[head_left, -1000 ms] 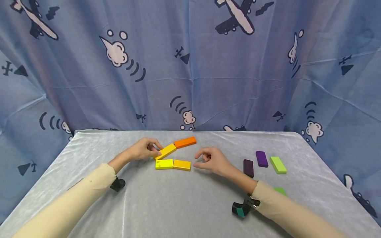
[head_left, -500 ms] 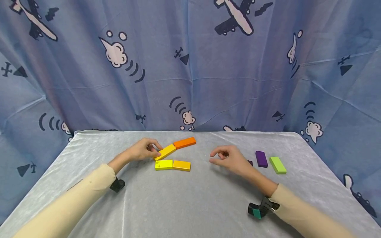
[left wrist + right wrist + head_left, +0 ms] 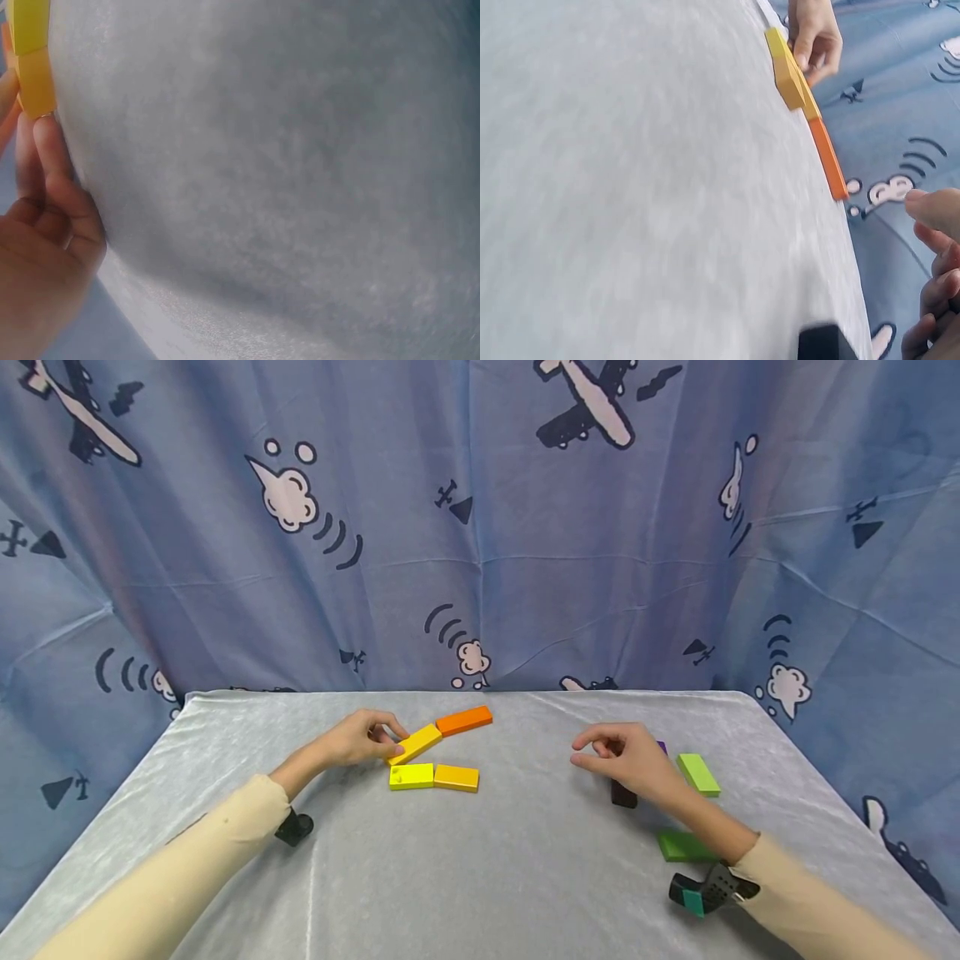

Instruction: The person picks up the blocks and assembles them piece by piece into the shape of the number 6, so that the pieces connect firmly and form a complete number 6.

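My left hand point(image 3: 365, 737) pinches the near left end of a yellow-orange block point(image 3: 420, 742), its thumb on the near side. An orange block point(image 3: 465, 721) continues from that block's far end, angled up to the right. Just in front lie a bright yellow block point(image 3: 412, 777) and an amber block point(image 3: 456, 778), end to end. Over on the right, my right hand point(image 3: 630, 760) hovers with nothing in it, thumb and forefinger apart. Below it a dark block point(image 3: 623, 795) is partly covered, and only a corner of a purple block point(image 3: 662, 747) shows behind the hand.
A lime block point(image 3: 698, 775) lies right of my right hand. Under the forearm is a green block point(image 3: 682, 847), partly hidden. A pale cloth point(image 3: 480, 877) covers the table, and a blue patterned curtain point(image 3: 480, 527) hangs behind its far edge.
My right hand has moved right, away from the amber block, to over the dark and purple blocks. My left hand keeps its hold on the yellow-orange block.
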`<move>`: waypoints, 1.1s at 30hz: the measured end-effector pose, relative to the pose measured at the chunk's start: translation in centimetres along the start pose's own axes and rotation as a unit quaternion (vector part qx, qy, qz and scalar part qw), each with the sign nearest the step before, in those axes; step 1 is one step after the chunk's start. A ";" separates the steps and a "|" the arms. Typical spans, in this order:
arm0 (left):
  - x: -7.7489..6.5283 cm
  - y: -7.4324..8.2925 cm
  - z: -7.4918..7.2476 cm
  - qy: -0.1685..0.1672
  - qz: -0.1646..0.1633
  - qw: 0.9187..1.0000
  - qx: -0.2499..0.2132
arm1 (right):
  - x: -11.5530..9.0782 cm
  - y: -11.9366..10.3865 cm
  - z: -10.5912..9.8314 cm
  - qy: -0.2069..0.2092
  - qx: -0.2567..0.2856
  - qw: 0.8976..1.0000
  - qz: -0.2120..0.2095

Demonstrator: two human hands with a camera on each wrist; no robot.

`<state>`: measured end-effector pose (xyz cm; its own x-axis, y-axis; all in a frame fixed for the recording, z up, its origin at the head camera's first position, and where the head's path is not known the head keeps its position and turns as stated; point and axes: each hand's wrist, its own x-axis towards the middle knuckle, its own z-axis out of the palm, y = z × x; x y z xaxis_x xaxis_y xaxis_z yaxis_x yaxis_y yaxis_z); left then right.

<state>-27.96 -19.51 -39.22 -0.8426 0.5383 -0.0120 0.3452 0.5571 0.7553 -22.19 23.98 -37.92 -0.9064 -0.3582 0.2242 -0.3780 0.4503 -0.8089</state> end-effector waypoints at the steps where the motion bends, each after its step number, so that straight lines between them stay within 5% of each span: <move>1: 0.0 0.0 0.0 0.000 0.000 1.000 0.000 | -0.2 0.1 -0.3 0.002 -0.005 1.000 0.001; 16: 0.0 -0.1 0.0 -0.004 0.005 1.000 0.002 | -2.7 2.1 -3.4 0.017 -0.030 0.999 0.014; 33: 0.0 0.0 0.0 -0.003 0.001 1.000 0.007 | -5.2 3.6 -4.9 -0.034 -0.092 0.995 0.020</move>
<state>-27.94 -19.48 -39.23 -0.8396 0.5430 -0.0141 0.3526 0.5646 0.7463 -19.81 31.49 -39.30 -0.9091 -0.3884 0.1510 -0.3754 0.6059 -0.7014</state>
